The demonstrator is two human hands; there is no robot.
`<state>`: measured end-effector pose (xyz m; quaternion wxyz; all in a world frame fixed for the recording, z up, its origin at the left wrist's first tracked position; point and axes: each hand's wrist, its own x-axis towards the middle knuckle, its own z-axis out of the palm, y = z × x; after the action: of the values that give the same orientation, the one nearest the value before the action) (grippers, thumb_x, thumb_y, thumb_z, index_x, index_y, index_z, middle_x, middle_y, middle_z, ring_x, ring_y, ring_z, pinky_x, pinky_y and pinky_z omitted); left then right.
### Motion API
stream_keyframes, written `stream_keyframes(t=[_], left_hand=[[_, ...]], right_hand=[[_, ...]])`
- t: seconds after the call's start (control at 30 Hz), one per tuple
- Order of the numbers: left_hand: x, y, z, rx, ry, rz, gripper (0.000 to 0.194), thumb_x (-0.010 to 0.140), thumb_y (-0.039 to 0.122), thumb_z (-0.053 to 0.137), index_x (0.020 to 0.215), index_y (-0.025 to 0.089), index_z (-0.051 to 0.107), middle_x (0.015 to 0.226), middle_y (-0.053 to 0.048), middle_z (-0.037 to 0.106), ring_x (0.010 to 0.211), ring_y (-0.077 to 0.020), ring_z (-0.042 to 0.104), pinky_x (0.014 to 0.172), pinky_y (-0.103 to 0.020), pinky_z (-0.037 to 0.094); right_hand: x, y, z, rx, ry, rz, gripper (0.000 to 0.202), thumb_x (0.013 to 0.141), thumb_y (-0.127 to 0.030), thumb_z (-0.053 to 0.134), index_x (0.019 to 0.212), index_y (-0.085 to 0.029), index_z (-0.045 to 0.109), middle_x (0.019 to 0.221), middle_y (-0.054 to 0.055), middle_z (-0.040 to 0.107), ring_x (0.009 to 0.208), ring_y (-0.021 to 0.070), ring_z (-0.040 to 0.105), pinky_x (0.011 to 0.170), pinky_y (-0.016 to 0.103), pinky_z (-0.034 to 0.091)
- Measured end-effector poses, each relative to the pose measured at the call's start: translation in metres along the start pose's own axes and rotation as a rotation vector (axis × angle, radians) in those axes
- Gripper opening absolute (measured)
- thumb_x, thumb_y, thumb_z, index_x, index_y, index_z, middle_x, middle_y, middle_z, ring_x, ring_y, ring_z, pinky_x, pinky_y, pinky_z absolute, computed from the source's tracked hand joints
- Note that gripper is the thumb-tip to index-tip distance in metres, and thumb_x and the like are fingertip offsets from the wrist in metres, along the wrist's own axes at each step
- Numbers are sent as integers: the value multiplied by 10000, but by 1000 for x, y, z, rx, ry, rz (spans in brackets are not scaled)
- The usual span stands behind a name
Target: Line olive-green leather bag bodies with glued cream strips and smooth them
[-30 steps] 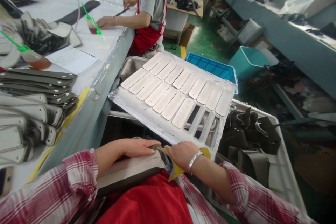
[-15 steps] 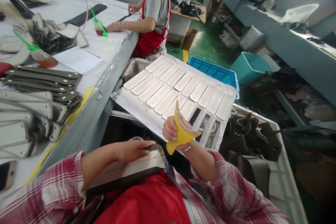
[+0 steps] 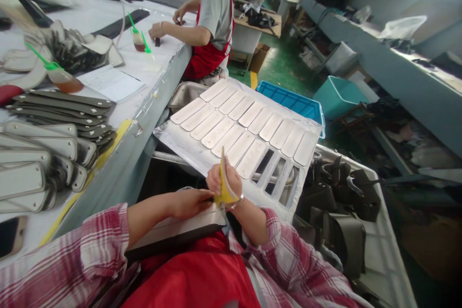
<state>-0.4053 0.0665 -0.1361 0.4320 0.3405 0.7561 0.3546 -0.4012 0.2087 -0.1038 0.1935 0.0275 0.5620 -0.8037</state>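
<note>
My left hand (image 3: 189,203) grips the far end of a dark piece with a pale top (image 3: 169,229), which lies across my lap. A folded yellow piece (image 3: 226,186) is held in my right hand (image 3: 224,180), close beside my left fingertips and over the end of the pale-topped piece. My right fingers are wrapped round it, and its pointed tip sticks up. Just beyond my right hand, a white board (image 3: 197,150) carries rows of pale rounded plates (image 3: 217,128); open slots show at its near right part.
On the left table (image 3: 159,74) are stacked plates (image 3: 25,180), dark strips (image 3: 65,106), green-tipped bottles (image 3: 65,80) and a phone (image 3: 12,236). A person in a red apron (image 3: 214,14) works at its far side. Dark pieces fill a white bin (image 3: 388,245) at right.
My right hand has moved left and down with the yellow piece, reaching the end of the pale-topped piece. My left hand has shifted slightly right. The other person's hands have moved.
</note>
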Motion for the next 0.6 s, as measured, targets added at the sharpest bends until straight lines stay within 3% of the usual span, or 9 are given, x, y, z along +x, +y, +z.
stream_keyframes(t=[0.07, 0.13, 0.3, 0.43, 0.6], left_hand=[[3, -3, 2, -36, 25, 11, 484, 891, 449, 331, 1260, 167, 466, 1198, -83, 552, 1071, -226, 501, 932, -316, 360], [9, -9, 3, -93, 49, -17, 485, 888, 448, 330, 1227, 147, 502, 1076, -73, 609, 962, -214, 543, 845, -305, 403], [23, -22, 3, -190, 81, -63, 458, 817, 479, 447, 1051, 135, 637, 780, -22, 627, 692, -157, 516, 661, -254, 404], [23, -19, 1, -314, 85, -62, 452, 771, 481, 510, 983, 113, 664, 739, -25, 615, 679, -154, 500, 646, -243, 394], [21, -12, 1, -393, 45, -101, 370, 777, 429, 504, 878, 116, 673, 729, -11, 608, 649, -132, 486, 640, -235, 380]], right_hand=[[-5, -4, -13, 50, 35, 8, 543, 890, -507, -47, 507, -229, 217, 373, -44, 229, 309, 107, 222, 344, 231, 222], [-9, -6, -26, 142, 56, -74, 557, 877, -557, -30, 509, -221, 220, 385, -49, 226, 314, 100, 225, 354, 225, 236], [-8, 0, -29, 456, -83, -294, 549, 840, -598, 326, 472, -192, 335, 379, -53, 278, 299, 75, 251, 324, 210, 192], [3, 8, -20, 547, -141, -263, 543, 830, -582, 386, 462, -182, 385, 376, -46, 315, 294, 71, 292, 304, 204, 180], [6, 10, -12, 496, -16, -173, 556, 817, -600, 398, 446, -187, 367, 358, -50, 313, 280, 65, 277, 290, 205, 175]])
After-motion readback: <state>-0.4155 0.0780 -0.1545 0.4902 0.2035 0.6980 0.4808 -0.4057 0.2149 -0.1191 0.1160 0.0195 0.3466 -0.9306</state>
